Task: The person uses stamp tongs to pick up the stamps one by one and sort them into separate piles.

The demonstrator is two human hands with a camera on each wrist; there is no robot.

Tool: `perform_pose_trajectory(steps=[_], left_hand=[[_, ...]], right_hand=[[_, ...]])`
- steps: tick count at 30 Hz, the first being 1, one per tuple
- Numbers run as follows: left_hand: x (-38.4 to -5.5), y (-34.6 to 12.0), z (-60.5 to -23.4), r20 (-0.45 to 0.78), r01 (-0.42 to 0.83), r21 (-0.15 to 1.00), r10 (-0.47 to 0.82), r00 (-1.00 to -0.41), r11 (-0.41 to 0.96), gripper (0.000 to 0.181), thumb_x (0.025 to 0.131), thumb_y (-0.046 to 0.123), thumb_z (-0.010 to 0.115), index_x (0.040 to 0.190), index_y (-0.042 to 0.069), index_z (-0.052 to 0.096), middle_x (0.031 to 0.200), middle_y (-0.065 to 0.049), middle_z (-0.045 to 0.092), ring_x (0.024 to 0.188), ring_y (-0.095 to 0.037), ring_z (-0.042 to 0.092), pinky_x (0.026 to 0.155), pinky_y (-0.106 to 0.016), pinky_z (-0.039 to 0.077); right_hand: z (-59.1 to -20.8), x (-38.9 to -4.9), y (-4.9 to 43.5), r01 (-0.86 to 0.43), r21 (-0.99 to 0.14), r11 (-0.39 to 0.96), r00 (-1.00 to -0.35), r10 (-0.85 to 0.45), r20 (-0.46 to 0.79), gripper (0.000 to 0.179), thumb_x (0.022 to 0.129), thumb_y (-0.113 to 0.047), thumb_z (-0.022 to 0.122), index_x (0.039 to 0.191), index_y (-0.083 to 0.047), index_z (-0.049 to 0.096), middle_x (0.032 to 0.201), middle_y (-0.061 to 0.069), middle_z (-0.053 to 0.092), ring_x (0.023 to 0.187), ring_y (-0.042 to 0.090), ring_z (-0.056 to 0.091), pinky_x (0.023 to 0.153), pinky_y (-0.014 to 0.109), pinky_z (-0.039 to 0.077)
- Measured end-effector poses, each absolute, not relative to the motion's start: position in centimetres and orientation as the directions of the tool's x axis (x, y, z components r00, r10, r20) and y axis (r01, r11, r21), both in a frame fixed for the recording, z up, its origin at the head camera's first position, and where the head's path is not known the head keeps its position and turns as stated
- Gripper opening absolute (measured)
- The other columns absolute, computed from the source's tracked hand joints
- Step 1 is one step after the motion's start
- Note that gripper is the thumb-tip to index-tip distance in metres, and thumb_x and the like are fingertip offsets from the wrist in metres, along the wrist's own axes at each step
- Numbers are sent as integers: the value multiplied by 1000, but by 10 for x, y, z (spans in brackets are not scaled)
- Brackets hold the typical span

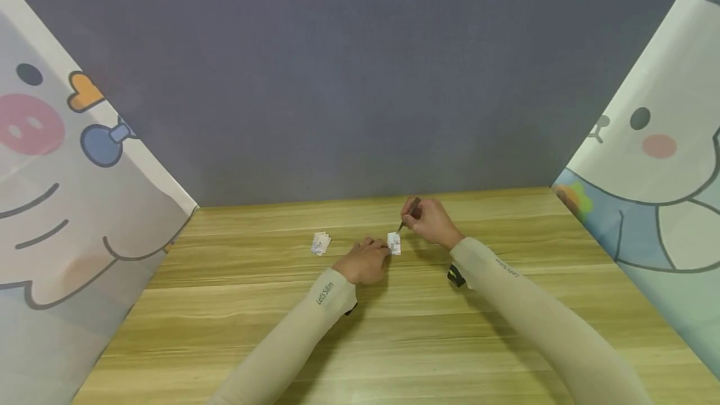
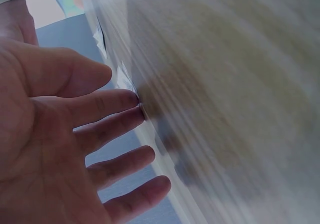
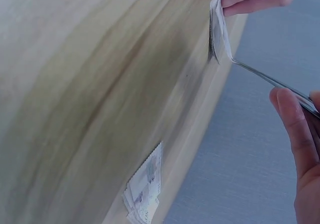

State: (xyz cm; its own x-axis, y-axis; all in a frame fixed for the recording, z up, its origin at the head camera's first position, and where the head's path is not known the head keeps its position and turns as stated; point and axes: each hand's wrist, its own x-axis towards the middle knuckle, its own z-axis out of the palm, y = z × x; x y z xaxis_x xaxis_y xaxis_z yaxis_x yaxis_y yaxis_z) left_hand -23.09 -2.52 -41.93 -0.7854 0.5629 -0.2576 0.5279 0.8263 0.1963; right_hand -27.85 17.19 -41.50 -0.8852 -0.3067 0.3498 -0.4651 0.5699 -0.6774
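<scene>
Tweezers (image 1: 413, 207) slant down from my right hand (image 1: 432, 222), which pinches them between thumb and fingers. Their tips meet the upper edge of a small pile of pale stamps (image 1: 394, 244); in the right wrist view the tweezer tips (image 3: 239, 63) are at a lifted sheet, with a gap below it. My left hand (image 1: 364, 261) lies beside this pile, palm down, its fingertips on the near left edge. Nearly straight fingers show in the left wrist view, index and middle tips (image 2: 131, 98) at the stamps.
A second fanned pile of stamps (image 1: 320, 243) lies to the left on the wooden table (image 1: 427, 336); perforated edges show on stamps (image 3: 145, 186) in the right wrist view. A grey panel (image 1: 360, 80) rises behind the table, with cartoon-printed panels (image 1: 635, 161) at both sides.
</scene>
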Motion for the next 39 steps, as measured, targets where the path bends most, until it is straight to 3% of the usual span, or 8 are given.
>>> perform_pose_trajectory(steps=[19, 27, 35, 39], left_hand=[[-229, -20, -414, -243, 558, 195, 591, -769, 806, 42, 100, 23, 44, 141, 11, 45, 146, -1, 36, 135, -22, 28, 109, -49, 26], [-230, -7, -413, -195, 585, 207, 619, -761, 785, 43, 101, 23, 42, 142, 12, 43, 149, -1, 33, 137, -22, 24, 110, -49, 24], [-234, 14, -417, -190, 606, 219, 642, -742, 765, 44, 100, 24, 45, 143, 12, 42, 149, -1, 31, 137, -21, 24, 109, -47, 25], [-236, 23, -418, -188, 616, 230, 655, -732, 754, 45, 101, 24, 45, 144, 12, 41, 149, -1, 31, 137, -21, 25, 110, -47, 24]], right_hand=[[-384, -267, 194, -426, -641, 639, -899, -223, 376, 5, 89, -8, 64, 88, -9, 68, 74, -1, 66, 65, 19, 64, 58, 32, 53], [-383, -265, 209, -415, -649, 637, -900, -184, 395, 3, 87, -6, 65, 86, -6, 68, 71, 1, 66, 64, 22, 64, 55, 33, 53], [-384, -260, 225, -428, -625, 653, -888, -177, 424, 4, 86, -5, 66, 87, -1, 69, 72, 1, 66, 61, 14, 61, 54, 31, 53], [-383, -257, 233, -416, -629, 657, -893, -165, 418, 4, 86, -5, 67, 88, -2, 68, 73, 2, 66, 62, 18, 63, 54, 32, 53]])
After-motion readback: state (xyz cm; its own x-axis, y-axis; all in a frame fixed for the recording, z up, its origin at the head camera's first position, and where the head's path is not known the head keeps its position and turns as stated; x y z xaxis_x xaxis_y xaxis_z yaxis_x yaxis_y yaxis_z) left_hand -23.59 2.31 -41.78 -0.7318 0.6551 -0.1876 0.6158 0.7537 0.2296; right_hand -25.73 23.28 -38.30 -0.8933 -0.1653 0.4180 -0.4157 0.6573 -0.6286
